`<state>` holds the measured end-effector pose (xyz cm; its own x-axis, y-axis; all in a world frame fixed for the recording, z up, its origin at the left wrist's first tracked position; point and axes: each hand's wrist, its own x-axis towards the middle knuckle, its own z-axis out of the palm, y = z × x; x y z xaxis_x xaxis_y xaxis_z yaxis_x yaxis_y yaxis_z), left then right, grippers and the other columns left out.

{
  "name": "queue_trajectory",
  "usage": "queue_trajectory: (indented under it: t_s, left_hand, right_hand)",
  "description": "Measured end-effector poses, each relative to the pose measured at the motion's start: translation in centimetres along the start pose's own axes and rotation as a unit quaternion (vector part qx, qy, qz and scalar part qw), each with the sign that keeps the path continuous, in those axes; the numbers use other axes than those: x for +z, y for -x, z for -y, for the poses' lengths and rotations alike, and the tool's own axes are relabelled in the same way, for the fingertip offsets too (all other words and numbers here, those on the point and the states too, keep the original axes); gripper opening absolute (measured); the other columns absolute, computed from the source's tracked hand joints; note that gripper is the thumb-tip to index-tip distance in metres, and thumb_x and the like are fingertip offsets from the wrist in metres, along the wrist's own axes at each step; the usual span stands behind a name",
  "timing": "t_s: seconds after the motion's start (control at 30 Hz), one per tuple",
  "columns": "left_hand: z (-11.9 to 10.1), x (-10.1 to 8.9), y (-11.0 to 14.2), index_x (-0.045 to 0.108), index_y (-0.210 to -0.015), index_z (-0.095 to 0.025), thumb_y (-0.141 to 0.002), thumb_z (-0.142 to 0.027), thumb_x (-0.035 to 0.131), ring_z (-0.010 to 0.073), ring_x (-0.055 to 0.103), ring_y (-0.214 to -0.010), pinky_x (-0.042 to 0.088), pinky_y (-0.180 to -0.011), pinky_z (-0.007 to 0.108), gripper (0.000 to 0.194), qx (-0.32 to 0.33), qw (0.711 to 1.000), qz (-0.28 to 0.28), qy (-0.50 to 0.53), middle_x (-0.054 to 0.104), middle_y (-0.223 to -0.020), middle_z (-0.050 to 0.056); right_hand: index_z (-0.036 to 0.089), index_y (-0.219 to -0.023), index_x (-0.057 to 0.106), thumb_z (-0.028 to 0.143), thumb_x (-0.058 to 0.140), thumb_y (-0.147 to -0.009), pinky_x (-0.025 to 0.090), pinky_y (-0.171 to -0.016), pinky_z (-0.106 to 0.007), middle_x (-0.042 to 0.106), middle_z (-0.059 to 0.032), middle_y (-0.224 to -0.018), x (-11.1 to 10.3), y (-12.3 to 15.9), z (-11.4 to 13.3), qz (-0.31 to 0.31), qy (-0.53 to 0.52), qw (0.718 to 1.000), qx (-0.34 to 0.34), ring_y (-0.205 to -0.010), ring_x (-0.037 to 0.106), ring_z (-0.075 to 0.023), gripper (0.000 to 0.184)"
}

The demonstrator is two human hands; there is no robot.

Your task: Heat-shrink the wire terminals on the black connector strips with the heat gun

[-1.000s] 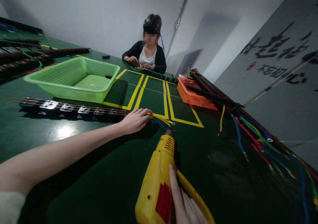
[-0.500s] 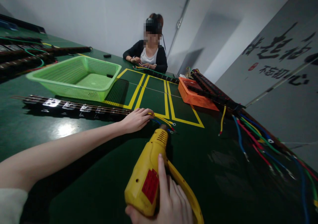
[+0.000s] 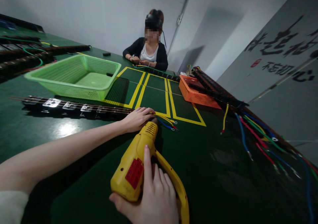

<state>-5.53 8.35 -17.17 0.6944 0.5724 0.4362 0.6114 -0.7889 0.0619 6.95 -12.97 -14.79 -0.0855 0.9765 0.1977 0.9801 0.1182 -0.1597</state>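
Note:
My right hand (image 3: 155,196) is wrapped round a yellow heat gun (image 3: 132,162) with a red label, the index finger laid along its body. Its dark nozzle points away from me, close beside the fingers of my left hand (image 3: 139,118). That hand is closed over the right end of a long black-wrapped bundle (image 3: 74,106) lying across the table. Yellow and blue wires (image 3: 167,119) with ring terminals stick out past my left fingertips. What exactly lies under those fingers is hidden.
A green basket (image 3: 103,93) stands behind the bundle, and an orange basket (image 3: 202,96) farther right. Dark harnesses with coloured wires (image 3: 258,131) hang along the right side; more lie at the left (image 3: 22,58). Across the table (image 3: 198,171) a person (image 3: 149,53) sits with hands on another harness.
My right hand has moved the heat gun to the left, its nozzle now nearer my left fingers. My left hand stays on the bundle's end.

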Motion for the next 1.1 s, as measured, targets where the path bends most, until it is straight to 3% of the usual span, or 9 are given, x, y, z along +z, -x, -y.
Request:
queue_trajectory:
  t_s: [0.27,0.53,0.63,0.77,0.9,1.1]
  left_hand:
    - [0.1,0.0,0.1,0.054,-0.116,-0.016,-0.09,-0.024,0.046,0.0218,0.05,-0.11,0.041,-0.095,0.036,0.029,0.002,1.0,-0.005,0.002,0.05,-0.126,0.01]
    - [0.0,0.0,0.2,0.053,-0.117,-0.016,-0.086,-0.015,0.044,0.0228,0.049,-0.112,0.041,-0.095,0.039,0.032,0.0,1.0,-0.002,-0.012,0.049,-0.127,0.01]
    - [-0.2,-0.2,0.2,0.053,-0.117,-0.016,-0.088,-0.015,0.042,0.0227,0.049,-0.112,0.04,-0.095,0.039,0.031,0.002,1.0,0.001,-0.014,0.049,-0.128,0.009]
    - [-0.2,-0.2,0.2,0.053,-0.116,-0.016,-0.088,-0.015,0.041,0.0229,0.049,-0.112,0.04,-0.095,0.039,0.031,0.006,1.0,0.0,-0.014,0.049,-0.128,0.009]
    - [-0.2,-0.2,0.2,0.052,-0.114,-0.016,-0.087,-0.014,0.042,0.023,0.05,-0.112,0.041,-0.095,0.04,0.029,0.005,1.0,-0.006,-0.011,0.049,-0.127,0.009]
    - [-0.2,-0.1,0.2,0.05,-0.109,-0.015,-0.085,-0.013,0.043,0.0225,0.05,-0.112,0.041,-0.096,0.039,0.025,-0.003,1.0,-0.021,0.018,0.049,-0.124,0.011]
  right_hand:
    - [0.019,-0.148,0.019,0.084,0.058,-0.053,0.052,-0.076,-0.045,0.066,-0.013,-0.107,-0.2,0.2,-1.6,-0.01,-0.017,1.0,-0.021,-0.088,0.064,-0.0331,0.122]
    - [0.022,-0.149,0.014,0.077,0.068,-0.047,0.052,-0.074,-0.04,0.064,-0.0072,-0.112,-0.8,1.2,-4.7,-0.009,-0.044,0.998,-0.04,-0.087,0.065,-0.0294,0.128]
    - [0.025,-0.149,0.01,0.075,0.07,-0.045,0.052,-0.073,-0.04,0.063,-0.0052,-0.116,-1.0,1.8,-5.9,-0.009,-0.037,0.999,-0.03,-0.088,0.065,-0.0297,0.13]
    - [0.026,-0.148,0.007,0.081,0.065,-0.045,0.051,-0.068,-0.039,0.066,-0.005,-0.106,-1.2,2.6,-7.1,-0.014,-0.027,0.999,-0.01,-0.083,0.065,-0.0296,0.131]
    - [0.025,-0.148,0.007,0.081,0.066,-0.044,0.05,-0.066,-0.041,0.067,-0.007,-0.099,-1.3,3.0,-7.6,-0.008,-0.002,1.0,-0.003,-0.075,0.065,-0.031,0.132]
    - [0.028,-0.147,0.0,0.067,0.074,-0.047,0.051,-0.069,-0.04,0.065,-0.0054,-0.102,-1.6,2.8,-7.4,0.005,-0.036,0.999,-0.002,-0.083,0.064,-0.0294,0.131]
